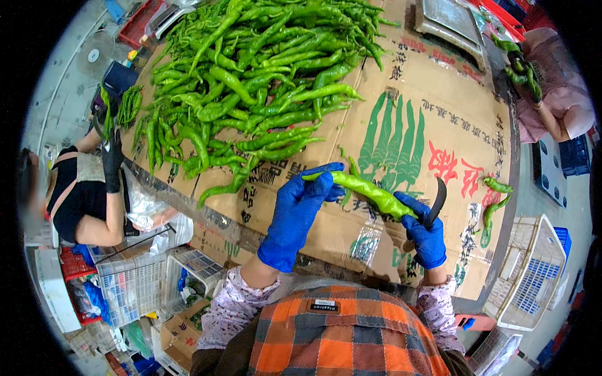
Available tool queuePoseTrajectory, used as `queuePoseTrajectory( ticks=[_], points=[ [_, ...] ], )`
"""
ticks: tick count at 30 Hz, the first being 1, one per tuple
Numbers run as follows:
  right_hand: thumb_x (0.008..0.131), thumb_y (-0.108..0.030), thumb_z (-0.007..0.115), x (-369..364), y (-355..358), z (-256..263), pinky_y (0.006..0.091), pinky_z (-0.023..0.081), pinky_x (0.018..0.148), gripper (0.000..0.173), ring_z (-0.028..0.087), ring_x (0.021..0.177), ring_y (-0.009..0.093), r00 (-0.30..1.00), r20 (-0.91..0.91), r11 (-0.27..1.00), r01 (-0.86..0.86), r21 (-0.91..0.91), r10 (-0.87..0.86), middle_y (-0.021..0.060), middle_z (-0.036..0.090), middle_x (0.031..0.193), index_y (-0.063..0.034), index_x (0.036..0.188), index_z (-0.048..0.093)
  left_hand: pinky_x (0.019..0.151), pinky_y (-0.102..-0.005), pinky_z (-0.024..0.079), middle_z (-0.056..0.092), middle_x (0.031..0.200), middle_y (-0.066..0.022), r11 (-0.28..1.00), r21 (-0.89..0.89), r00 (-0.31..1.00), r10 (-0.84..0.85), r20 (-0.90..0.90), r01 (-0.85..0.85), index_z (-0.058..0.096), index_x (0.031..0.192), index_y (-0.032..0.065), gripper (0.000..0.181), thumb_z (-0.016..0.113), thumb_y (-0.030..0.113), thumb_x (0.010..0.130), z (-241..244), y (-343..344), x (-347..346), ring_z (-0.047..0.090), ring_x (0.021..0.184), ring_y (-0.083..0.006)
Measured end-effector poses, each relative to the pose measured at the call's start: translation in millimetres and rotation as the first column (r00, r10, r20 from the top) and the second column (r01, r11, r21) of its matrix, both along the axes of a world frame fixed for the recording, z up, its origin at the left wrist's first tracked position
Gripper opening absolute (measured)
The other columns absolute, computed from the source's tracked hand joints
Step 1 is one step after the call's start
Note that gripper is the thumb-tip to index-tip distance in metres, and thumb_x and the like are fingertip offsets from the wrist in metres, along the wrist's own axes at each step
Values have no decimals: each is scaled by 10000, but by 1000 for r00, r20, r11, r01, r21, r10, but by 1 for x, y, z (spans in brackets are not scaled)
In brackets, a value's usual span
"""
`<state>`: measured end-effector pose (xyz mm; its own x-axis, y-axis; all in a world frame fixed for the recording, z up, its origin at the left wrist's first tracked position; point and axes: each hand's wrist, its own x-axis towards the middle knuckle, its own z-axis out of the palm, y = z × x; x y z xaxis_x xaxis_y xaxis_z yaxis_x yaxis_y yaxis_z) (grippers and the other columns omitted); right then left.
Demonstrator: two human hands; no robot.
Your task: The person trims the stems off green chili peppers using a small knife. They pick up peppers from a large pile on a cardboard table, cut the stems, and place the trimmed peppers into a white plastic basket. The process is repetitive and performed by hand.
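Observation:
A long, slightly twisted green chili pepper spans between my two hands above the cardboard-covered table. My left hand, in a blue glove, pinches its thin tip. At the thicker end, my gloved right hand holds the pepper and also grips a small knife with a dark curved blade. The blade points up and away from me; the handle is mostly hidden by the fingers. Beyond my left hand lies a big heap of green chili peppers.
Loose pepper pieces lie at the table's right. A scale stands at the far right. Co-workers handle peppers at left and right. Plastic crates flank the table; an orange checked apron covers my front.

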<state>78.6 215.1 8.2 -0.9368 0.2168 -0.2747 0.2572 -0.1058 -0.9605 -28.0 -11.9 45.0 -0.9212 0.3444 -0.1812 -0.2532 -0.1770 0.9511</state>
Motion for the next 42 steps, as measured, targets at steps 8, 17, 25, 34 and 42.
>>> queuePoseTrajectory(
  ticks=[8, 17, 25, 34, 42],
  points=[
    [911, -293, 578, -34, 76, -62, 182, 332, 436, 261, 444, 470, 42, 887, 78, 877, 462, -134, -455, 81, 680, 798, -47, 973, 641, 862, -260, 471, 612, 1107, -58, 942, -332, 990, -7, -143, -41, 550, 1197, 6, 305, 571, 88, 905, -39, -14, -14, 581, 987, -122],
    [944, -303, 504, -109, 141, -76, 207, 425, 624, 382, 519, 728, 82, 816, -2, 753, 533, -386, -578, 56, 647, 1077, -15, 1188, 559, 837, -377, 431, 584, 1028, -150, 710, -546, 583, -233, -778, -445, 567, 1155, 50, 326, 616, 84, 834, -25, -1, -81, 547, 949, -299],
    [945, -257, 479, -87, 76, -42, 157, 317, 447, 381, 405, 472, 22, 953, -34, 939, 290, -182, -301, 136, 669, 1025, -17, 1235, 539, 727, -434, 430, 619, 970, -154, 249, -678, 527, -468, -709, -692, 586, 1114, 45, 416, 699, 210, 748, -16, -8, -151, 561, 872, -330],
    [963, -244, 459, -72, 43, -19, 156, 344, 475, 340, 442, 512, 18, 979, -22, 971, 196, -139, -201, 76, 683, 955, -27, 1203, 561, 627, -281, 468, 647, 786, -106, 779, -501, 820, 30, -572, -378, 647, 910, -6, 141, 657, 72, 794, -32, -24, -127, 593, 683, -180],
    [938, -226, 531, -57, 4, -18, 215, 460, 644, 306, 593, 768, 87, 997, 42, 995, 54, 85, -57, 51, 673, 970, -43, 1177, 585, 651, -248, 447, 630, 834, -76, 876, -240, 907, 387, -163, -417, 601, 918, 1, 118, 597, 102, 856, -6, -124, -38, 558, 694, -136]
  ],
)
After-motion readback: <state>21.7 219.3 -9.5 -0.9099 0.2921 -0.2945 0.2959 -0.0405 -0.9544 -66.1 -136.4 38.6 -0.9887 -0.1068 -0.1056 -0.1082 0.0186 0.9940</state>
